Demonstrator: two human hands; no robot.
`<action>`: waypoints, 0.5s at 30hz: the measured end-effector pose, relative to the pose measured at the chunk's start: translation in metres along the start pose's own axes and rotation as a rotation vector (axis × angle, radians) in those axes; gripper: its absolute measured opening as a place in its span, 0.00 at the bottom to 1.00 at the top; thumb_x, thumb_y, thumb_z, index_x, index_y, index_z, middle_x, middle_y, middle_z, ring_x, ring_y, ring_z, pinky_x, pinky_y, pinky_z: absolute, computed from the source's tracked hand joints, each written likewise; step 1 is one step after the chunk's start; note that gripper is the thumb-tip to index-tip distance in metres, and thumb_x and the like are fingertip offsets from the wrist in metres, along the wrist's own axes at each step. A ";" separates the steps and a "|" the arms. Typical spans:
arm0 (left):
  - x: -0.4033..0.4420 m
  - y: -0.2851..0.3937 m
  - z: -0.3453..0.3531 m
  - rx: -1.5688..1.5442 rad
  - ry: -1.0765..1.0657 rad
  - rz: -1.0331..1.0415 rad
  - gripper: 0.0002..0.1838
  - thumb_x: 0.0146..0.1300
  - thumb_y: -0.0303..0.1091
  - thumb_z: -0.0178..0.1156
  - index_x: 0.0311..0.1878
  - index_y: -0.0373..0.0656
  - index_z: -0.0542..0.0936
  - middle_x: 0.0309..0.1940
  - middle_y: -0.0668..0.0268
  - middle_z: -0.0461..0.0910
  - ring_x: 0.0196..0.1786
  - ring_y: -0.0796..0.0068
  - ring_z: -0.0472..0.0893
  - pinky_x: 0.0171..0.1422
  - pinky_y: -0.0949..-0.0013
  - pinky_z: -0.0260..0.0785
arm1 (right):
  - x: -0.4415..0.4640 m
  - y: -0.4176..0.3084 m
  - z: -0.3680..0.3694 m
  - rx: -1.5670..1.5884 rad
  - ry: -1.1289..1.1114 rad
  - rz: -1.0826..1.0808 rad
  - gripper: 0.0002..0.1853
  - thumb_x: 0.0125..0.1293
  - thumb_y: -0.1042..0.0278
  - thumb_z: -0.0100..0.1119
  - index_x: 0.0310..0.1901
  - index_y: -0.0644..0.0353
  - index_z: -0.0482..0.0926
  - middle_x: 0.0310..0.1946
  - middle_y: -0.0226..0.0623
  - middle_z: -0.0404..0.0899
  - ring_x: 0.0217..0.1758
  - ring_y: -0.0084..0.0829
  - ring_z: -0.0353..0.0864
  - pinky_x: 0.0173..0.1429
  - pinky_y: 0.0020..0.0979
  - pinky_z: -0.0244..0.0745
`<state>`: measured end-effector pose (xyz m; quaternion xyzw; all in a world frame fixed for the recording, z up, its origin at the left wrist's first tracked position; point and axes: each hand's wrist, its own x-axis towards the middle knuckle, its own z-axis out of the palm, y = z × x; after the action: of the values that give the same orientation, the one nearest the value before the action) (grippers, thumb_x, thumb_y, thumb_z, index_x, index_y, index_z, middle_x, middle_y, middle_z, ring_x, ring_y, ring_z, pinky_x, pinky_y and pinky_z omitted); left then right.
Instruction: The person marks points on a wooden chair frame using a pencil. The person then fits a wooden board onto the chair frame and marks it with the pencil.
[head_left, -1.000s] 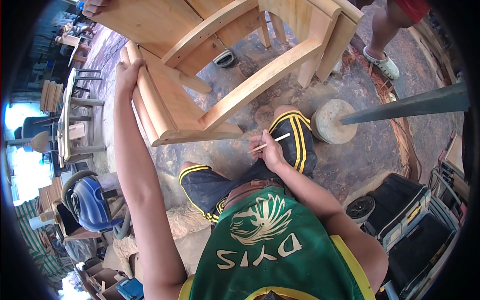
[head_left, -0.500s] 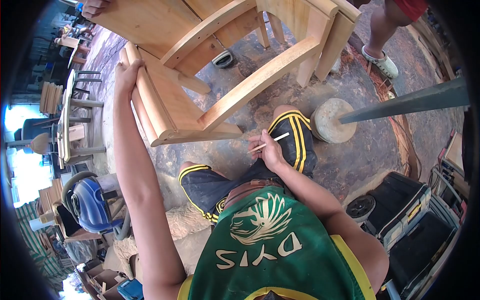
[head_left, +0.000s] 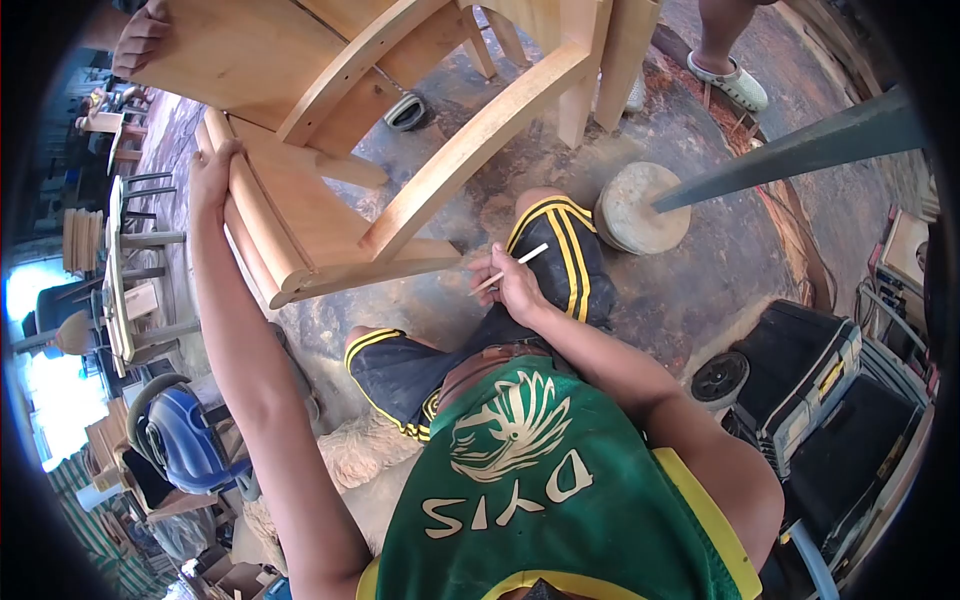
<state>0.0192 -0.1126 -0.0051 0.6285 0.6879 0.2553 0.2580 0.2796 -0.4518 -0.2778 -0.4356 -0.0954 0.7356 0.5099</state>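
Note:
A pale wooden piece of furniture [head_left: 300, 195], seemingly a chair, is tilted in front of me, with flat panels, a curved brace and straight legs. My left hand [head_left: 213, 177] is closed around its rounded near-left edge, fingers partly hidden behind the wood. Above my right thigh, my right hand [head_left: 517, 290] pinches a thin pale stick [head_left: 528, 257], apart from the furniture. Another person's hand [head_left: 141, 38] rests on the large panel at the upper left.
A round weighted base [head_left: 640, 215] with a dark slanting post [head_left: 790, 165] stands right of my knee. Black wheeled toolbox [head_left: 790, 375] lies at right, a blue vacuum [head_left: 180, 440] at left. Someone's clog-shod foot [head_left: 730, 82] is at upper right. Stacked boards [head_left: 82, 240] stand far left.
The whole scene has shifted left in view, mostly from my head turning. Both hands keep their grips, and the other person's hand shows more fully on the panel.

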 end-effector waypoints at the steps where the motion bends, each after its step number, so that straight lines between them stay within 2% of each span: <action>1: 0.004 -0.004 0.002 0.009 0.034 0.006 0.58 0.48 0.50 0.73 0.73 0.18 0.59 0.59 0.36 0.76 0.54 0.53 0.85 0.58 0.60 0.78 | 0.001 -0.001 0.000 0.004 -0.012 -0.004 0.36 0.81 0.37 0.33 0.53 0.65 0.81 0.33 0.36 0.81 0.35 0.28 0.81 0.39 0.31 0.79; 4: 0.006 -0.011 0.004 0.035 0.140 0.029 0.58 0.47 0.50 0.73 0.74 0.18 0.58 0.60 0.36 0.76 0.55 0.53 0.84 0.59 0.60 0.78 | -0.002 -0.003 0.002 -0.010 -0.018 -0.004 0.36 0.81 0.37 0.33 0.53 0.65 0.81 0.34 0.36 0.81 0.36 0.28 0.82 0.40 0.30 0.79; 10: 0.004 -0.005 0.004 0.102 0.144 0.012 0.57 0.48 0.50 0.72 0.73 0.19 0.59 0.56 0.37 0.79 0.51 0.53 0.86 0.56 0.59 0.79 | 0.000 -0.001 -0.001 -0.005 -0.008 -0.006 0.36 0.81 0.37 0.32 0.53 0.65 0.81 0.34 0.36 0.81 0.35 0.28 0.81 0.39 0.30 0.79; 13: -0.029 0.024 0.006 0.075 0.069 -0.018 0.60 0.47 0.54 0.70 0.75 0.20 0.57 0.66 0.36 0.70 0.60 0.52 0.81 0.61 0.62 0.75 | 0.001 -0.001 -0.001 -0.013 -0.006 -0.007 0.37 0.81 0.36 0.33 0.54 0.67 0.80 0.35 0.37 0.81 0.35 0.28 0.81 0.39 0.30 0.79; 14: -0.018 0.014 0.004 0.073 0.052 -0.026 0.62 0.45 0.56 0.70 0.76 0.21 0.57 0.69 0.35 0.67 0.63 0.51 0.79 0.65 0.61 0.73 | 0.001 -0.001 0.000 -0.013 -0.009 -0.017 0.38 0.81 0.35 0.33 0.54 0.68 0.80 0.35 0.38 0.81 0.35 0.28 0.80 0.39 0.30 0.79; 15: -0.015 0.009 0.007 0.131 0.170 0.017 0.62 0.46 0.56 0.70 0.77 0.23 0.58 0.70 0.33 0.67 0.66 0.51 0.78 0.69 0.60 0.70 | 0.000 -0.001 0.000 -0.013 -0.009 -0.022 0.39 0.80 0.34 0.33 0.54 0.69 0.79 0.35 0.38 0.81 0.34 0.29 0.80 0.39 0.31 0.79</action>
<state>0.0318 -0.1266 -0.0039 0.6260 0.7170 0.2644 0.1552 0.2796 -0.4510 -0.2775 -0.4344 -0.1070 0.7313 0.5147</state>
